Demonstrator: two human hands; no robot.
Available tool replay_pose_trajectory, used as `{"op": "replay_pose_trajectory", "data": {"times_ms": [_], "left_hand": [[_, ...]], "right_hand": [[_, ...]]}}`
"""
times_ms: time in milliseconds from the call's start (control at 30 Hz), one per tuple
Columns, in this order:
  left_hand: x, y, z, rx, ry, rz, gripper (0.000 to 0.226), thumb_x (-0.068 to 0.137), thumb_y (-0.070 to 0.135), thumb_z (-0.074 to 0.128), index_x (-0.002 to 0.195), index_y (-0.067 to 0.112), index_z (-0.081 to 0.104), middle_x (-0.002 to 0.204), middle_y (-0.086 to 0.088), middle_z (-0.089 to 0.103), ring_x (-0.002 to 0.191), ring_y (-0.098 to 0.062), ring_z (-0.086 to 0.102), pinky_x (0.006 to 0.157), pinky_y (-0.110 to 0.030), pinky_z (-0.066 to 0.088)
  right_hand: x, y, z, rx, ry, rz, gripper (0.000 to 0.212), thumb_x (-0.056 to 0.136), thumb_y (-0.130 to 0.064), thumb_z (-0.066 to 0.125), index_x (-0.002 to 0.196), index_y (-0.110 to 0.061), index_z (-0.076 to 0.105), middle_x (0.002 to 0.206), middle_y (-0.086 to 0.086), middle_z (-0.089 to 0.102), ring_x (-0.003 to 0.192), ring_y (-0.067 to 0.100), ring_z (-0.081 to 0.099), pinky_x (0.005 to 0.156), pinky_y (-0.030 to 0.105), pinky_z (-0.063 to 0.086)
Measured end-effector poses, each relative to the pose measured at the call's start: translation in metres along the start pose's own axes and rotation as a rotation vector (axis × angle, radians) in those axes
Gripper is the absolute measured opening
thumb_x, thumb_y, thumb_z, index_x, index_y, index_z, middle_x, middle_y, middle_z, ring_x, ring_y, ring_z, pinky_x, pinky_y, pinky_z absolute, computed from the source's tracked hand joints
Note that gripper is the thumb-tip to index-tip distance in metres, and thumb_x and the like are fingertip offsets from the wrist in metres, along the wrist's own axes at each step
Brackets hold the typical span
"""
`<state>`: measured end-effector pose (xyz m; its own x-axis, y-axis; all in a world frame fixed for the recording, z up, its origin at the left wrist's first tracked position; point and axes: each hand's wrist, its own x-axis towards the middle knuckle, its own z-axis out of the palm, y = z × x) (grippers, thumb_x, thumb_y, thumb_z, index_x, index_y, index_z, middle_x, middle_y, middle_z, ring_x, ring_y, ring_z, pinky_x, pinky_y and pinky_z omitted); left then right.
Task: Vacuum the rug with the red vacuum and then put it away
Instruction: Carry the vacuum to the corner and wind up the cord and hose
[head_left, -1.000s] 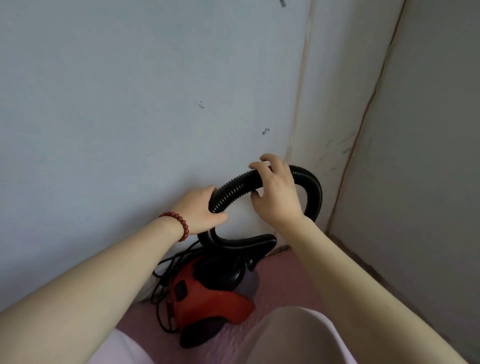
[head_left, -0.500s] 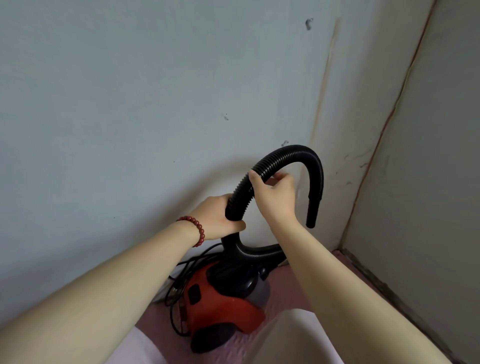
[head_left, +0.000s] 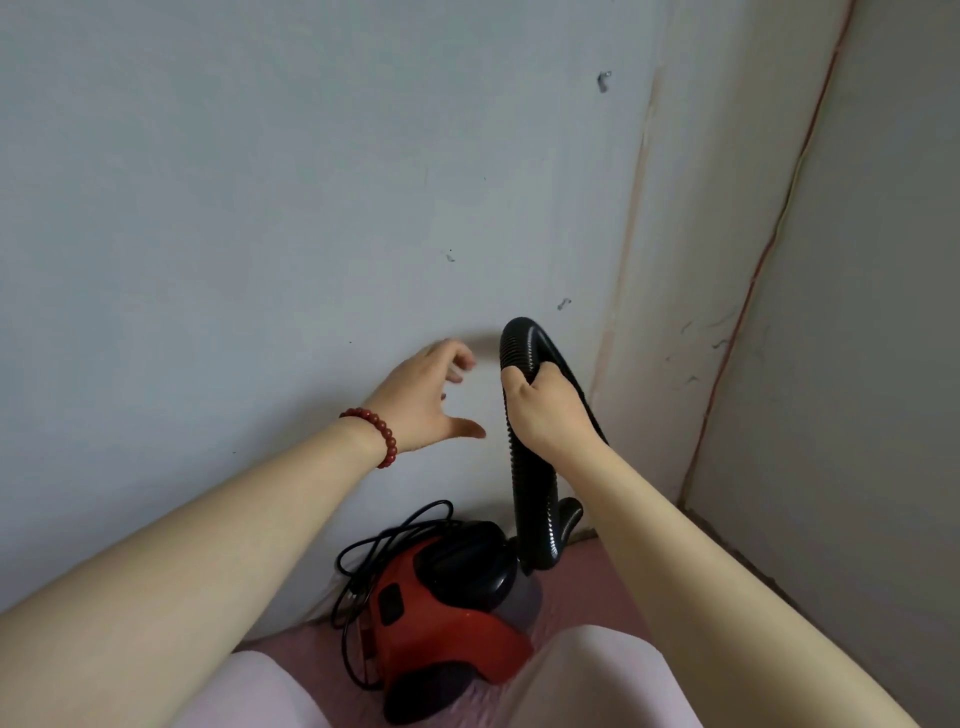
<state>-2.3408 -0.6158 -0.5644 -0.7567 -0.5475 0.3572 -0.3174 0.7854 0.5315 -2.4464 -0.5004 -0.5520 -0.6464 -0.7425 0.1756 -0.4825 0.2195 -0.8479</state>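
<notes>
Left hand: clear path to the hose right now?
Probably yes. The left hand is open beside the black hose with nothing between them; the right hand grips the hose's upper bend, leaving the stretch below it free.

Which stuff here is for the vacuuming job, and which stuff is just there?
For the job:
- red vacuum
- black hose, gripped by the right hand
- black cord
- pink rug
- left hand, open beside the hose

Just there:
- red bead bracelet
- grey wall
- dark marks on the wall
</notes>
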Motion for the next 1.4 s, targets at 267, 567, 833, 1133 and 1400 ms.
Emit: {"op": "replay_pose_trajectory", "data": {"times_ms": [267,567,833,1133,1400], "left_hand": [[0.019,0.005,0.019,0.166,0.08,0.215,0.067,0.078,0.011,0.069,0.135,0.036,0.044,0.151,0.003,0.028,0.136,-0.016,0.033,0.108,-0.03,0.035],[0.019,0.016,0.006,0.224,0.158,0.233,0.025,0.069,0.014,0.07,0.088,0.024,0.056,0.081,0.013,0.054,0.078,-0.012,0.05,0.071,-0.033,0.049],[0.014,0.025,0.006,0.285,0.158,0.195,0.017,0.072,0.019,0.063,0.086,0.027,0.058,0.076,0.009,0.059,0.072,-0.013,0.055,0.062,-0.028,0.047],[0.015,0.001,0.002,0.373,0.14,0.02,0.015,0.077,0.017,0.056,0.077,0.03,0.05,0.072,0.008,0.055,0.069,-0.017,0.054,0.056,-0.024,0.04],[0.005,-0.035,-0.006,0.392,0.205,-0.155,0.009,0.079,0.015,0.056,0.086,0.021,0.057,0.077,0.002,0.057,0.072,-0.019,0.056,0.06,-0.028,0.044]], "right_hand": [[-0.011,0.004,-0.012,-0.103,-0.163,-0.078,0.025,0.089,-0.032,0.044,0.082,-0.009,0.052,0.07,-0.001,0.053,0.06,0.014,0.048,0.052,0.027,0.035],[0.003,0.018,-0.05,-0.103,-0.274,-0.287,0.018,0.076,-0.03,0.055,0.081,-0.015,0.064,0.066,-0.002,0.056,0.059,0.009,0.049,0.059,0.023,0.04],[0.017,0.026,-0.071,-0.235,-0.175,-0.306,0.037,0.06,-0.041,0.085,0.09,-0.032,0.065,0.076,-0.013,0.068,0.061,-0.002,0.058,0.06,0.014,0.044],[0.014,0.034,-0.039,-0.24,-0.037,-0.394,0.054,0.064,-0.038,0.085,0.11,-0.027,0.058,0.091,-0.011,0.062,0.082,0.007,0.057,0.071,0.02,0.044],[0.025,0.056,-0.014,-0.243,-0.05,-0.351,0.047,0.076,-0.041,0.076,0.114,-0.024,0.054,0.088,-0.008,0.062,0.079,0.012,0.057,0.065,0.022,0.041]]}}
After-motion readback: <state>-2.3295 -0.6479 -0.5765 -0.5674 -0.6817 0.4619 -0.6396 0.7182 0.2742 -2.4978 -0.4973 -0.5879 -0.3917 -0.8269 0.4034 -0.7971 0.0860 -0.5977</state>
